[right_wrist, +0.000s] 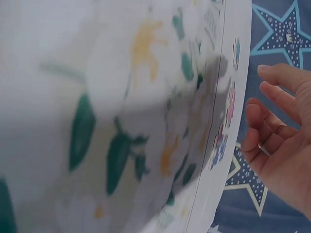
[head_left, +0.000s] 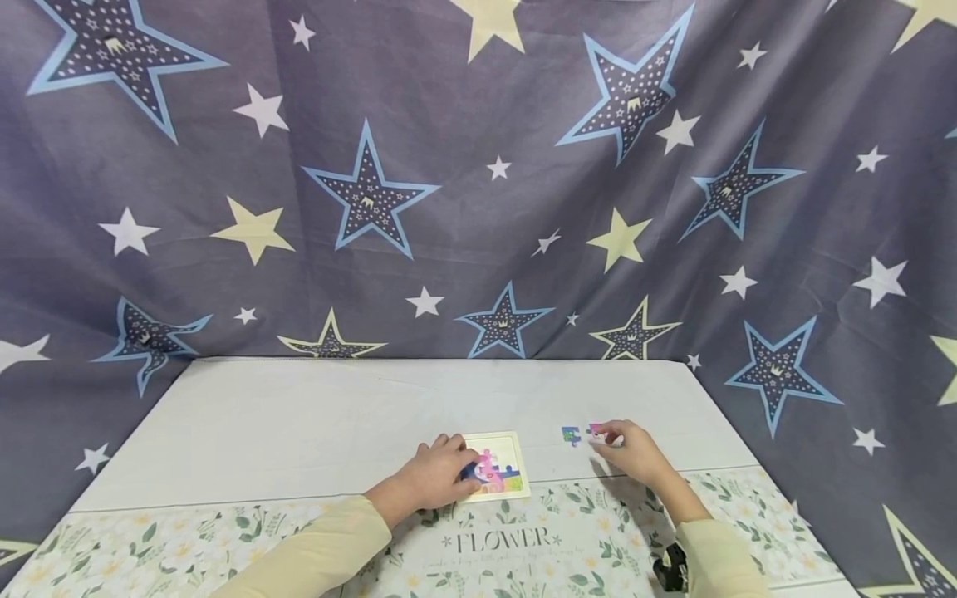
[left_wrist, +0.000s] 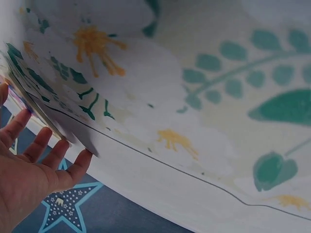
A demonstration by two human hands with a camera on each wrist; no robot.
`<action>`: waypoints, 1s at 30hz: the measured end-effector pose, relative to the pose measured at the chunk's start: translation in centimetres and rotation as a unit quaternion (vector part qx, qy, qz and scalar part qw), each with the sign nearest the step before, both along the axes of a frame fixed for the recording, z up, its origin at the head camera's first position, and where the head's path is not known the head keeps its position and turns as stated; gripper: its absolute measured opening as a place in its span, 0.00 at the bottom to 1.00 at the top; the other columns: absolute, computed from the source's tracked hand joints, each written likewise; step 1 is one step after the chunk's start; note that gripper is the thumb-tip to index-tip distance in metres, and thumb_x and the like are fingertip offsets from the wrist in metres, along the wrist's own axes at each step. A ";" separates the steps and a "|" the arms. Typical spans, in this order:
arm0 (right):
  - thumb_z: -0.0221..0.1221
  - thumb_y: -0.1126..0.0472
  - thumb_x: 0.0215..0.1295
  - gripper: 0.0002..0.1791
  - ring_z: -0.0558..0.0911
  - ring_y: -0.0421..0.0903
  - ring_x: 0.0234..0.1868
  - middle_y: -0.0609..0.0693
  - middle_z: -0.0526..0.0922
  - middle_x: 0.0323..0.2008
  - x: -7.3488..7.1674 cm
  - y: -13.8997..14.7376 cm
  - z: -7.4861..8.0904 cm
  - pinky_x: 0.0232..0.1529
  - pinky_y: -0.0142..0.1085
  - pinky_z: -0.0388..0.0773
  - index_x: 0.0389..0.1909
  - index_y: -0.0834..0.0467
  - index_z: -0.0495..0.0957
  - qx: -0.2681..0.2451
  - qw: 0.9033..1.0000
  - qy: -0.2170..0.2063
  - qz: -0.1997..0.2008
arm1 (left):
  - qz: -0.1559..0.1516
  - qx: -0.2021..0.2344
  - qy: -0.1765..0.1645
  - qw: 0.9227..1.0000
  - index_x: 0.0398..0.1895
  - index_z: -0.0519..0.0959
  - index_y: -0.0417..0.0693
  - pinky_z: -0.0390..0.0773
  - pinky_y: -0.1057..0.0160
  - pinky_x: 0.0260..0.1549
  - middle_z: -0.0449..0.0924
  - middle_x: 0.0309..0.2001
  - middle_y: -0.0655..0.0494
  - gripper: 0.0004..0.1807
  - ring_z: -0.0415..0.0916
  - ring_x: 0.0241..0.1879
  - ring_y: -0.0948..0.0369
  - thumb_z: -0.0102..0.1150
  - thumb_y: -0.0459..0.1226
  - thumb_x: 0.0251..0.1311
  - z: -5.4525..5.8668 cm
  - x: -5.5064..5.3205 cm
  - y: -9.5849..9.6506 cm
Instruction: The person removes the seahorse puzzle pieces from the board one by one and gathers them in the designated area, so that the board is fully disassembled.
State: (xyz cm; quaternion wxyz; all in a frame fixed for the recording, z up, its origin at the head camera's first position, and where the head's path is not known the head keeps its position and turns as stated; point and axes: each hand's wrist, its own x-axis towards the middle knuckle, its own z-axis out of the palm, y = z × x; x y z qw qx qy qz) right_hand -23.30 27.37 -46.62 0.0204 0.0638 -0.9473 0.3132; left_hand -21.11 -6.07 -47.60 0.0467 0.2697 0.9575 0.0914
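Note:
My left hand [head_left: 437,473] rests over the left side of a small jigsaw puzzle board [head_left: 521,465], its fingers on the rim and picture. The board has a pale frame around a partly filled picture in pink, blue and green. In the left wrist view, the fingers of that hand [left_wrist: 34,165] touch the board's edge [left_wrist: 41,114]. My right hand [head_left: 634,451] hovers just over loose puzzle pieces, fingers loosely bent. A blue-green piece [head_left: 571,435] and a pink piece [head_left: 595,430] lie beside it. In the right wrist view, the right hand [right_wrist: 282,126] stands apart from a blue piece [right_wrist: 219,149].
The white table top [head_left: 299,415] carries a floral mat [head_left: 553,540] with "FLOWER" lettering along its front. Behind and beside the table hangs a dark star-patterned curtain [head_left: 449,249]. A black device [head_left: 670,568] is on the right wrist.

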 end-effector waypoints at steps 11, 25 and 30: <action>0.63 0.62 0.57 0.14 0.70 0.41 0.25 0.52 0.77 0.34 0.2 -2.6 -0.6 0.26 0.32 0.69 0.45 0.61 0.80 -0.020 0.999 -0.019 0.033 | 0.005 0.005 0.006 1.000 0.57 0.74 0.56 0.70 0.49 0.45 0.71 0.49 0.55 0.24 0.65 0.46 0.59 0.50 0.56 0.62 0.2 0.2 -0.3; 0.63 0.63 0.56 0.13 0.71 0.40 0.28 0.49 0.77 0.31 1.1 -6.8 -0.7 0.29 0.30 0.70 0.42 0.61 0.80 -0.013 0.995 -0.007 0.102 | 0.011 -0.001 0.009 1.000 0.58 0.73 0.55 0.70 0.49 0.47 0.71 0.51 0.55 0.26 0.66 0.49 0.58 0.49 0.57 0.62 0.0 0.5 -0.9; 0.63 0.62 0.56 0.13 0.71 0.39 0.26 0.49 0.78 0.31 1.2 -8.1 -0.6 0.28 0.29 0.70 0.42 0.61 0.80 -0.001 0.992 0.003 0.129 | 0.009 0.005 0.019 1.000 0.57 0.74 0.54 0.71 0.51 0.46 0.71 0.50 0.55 0.25 0.67 0.48 0.59 0.50 0.56 0.62 -0.1 0.6 -1.2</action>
